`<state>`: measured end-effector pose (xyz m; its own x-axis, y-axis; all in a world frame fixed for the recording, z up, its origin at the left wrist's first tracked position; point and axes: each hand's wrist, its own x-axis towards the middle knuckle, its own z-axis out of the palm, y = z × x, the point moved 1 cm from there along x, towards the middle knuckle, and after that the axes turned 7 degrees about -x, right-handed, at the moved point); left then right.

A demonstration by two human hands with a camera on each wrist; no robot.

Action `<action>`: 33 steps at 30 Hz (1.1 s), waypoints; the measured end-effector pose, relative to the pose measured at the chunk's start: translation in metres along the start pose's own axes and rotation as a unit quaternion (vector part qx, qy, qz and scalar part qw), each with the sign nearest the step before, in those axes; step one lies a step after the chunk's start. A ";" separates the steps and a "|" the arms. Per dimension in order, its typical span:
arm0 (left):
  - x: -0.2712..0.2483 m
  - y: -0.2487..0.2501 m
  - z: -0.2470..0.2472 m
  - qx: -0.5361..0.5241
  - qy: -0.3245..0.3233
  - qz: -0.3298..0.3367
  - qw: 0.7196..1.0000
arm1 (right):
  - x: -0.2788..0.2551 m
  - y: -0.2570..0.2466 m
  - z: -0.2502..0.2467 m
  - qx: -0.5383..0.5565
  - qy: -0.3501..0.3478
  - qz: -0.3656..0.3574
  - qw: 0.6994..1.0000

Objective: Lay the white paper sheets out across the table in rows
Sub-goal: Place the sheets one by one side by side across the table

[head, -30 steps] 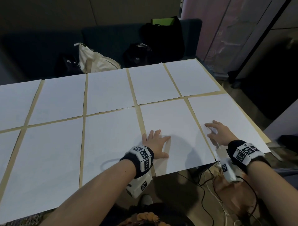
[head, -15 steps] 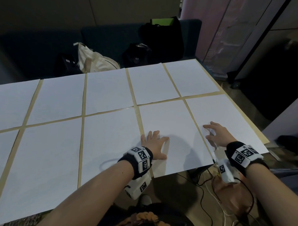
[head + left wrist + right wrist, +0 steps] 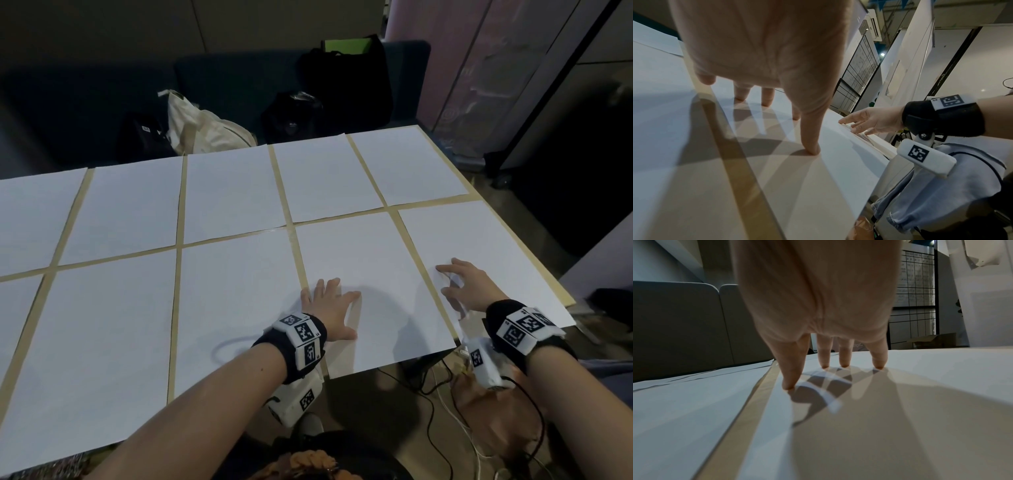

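Note:
White paper sheets lie in two rows on the wooden table (image 3: pixel 534 263), with thin strips of wood showing between them. My left hand (image 3: pixel 334 308) rests flat, fingers spread, on the near-row sheet second from the right (image 3: pixel 373 267). In the left wrist view the left hand (image 3: pixel 766 56) presses its thumb and fingertips on that sheet (image 3: pixel 838 162). My right hand (image 3: pixel 467 289) touches the rightmost near sheet (image 3: pixel 489 246) close to its left edge. In the right wrist view the right hand (image 3: pixel 822 305) stands arched, with fingertips on the paper (image 3: pixel 900 402). Neither hand holds anything.
The near-row sheets overhang the table's front edge (image 3: pixel 394 363). A cream bag (image 3: pixel 205 130) and black bags (image 3: pixel 346 85) sit on a dark sofa behind the table. Cables (image 3: pixel 442 387) hang below the front edge. A partition (image 3: pixel 479 68) stands at the right.
Both hands stay pressed on the same two sheets; only a slight shift of the view shows.

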<state>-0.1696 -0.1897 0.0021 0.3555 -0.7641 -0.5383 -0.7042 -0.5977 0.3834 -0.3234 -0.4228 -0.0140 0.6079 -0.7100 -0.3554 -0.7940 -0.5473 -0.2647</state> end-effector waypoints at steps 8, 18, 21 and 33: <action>-0.001 0.002 0.002 0.001 0.000 -0.003 1.000 | -0.001 -0.001 -0.001 -0.001 -0.004 -0.002 1.000; -0.001 0.003 0.003 -0.001 -0.001 -0.002 1.000 | -0.002 -0.002 -0.001 0.009 0.003 0.005 1.000; -0.001 0.002 0.003 -0.006 0.000 -0.003 1.000 | -0.004 -0.003 0.001 0.016 0.029 0.006 0.999; 0.001 0.002 0.003 -0.008 -0.002 -0.004 1.000 | -0.005 -0.008 -0.002 0.008 0.014 -0.005 1.000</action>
<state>-0.1727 -0.1912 0.0004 0.3591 -0.7578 -0.5449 -0.6906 -0.6084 0.3910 -0.3204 -0.4160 -0.0082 0.6161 -0.7162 -0.3278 -0.7873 -0.5478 -0.2829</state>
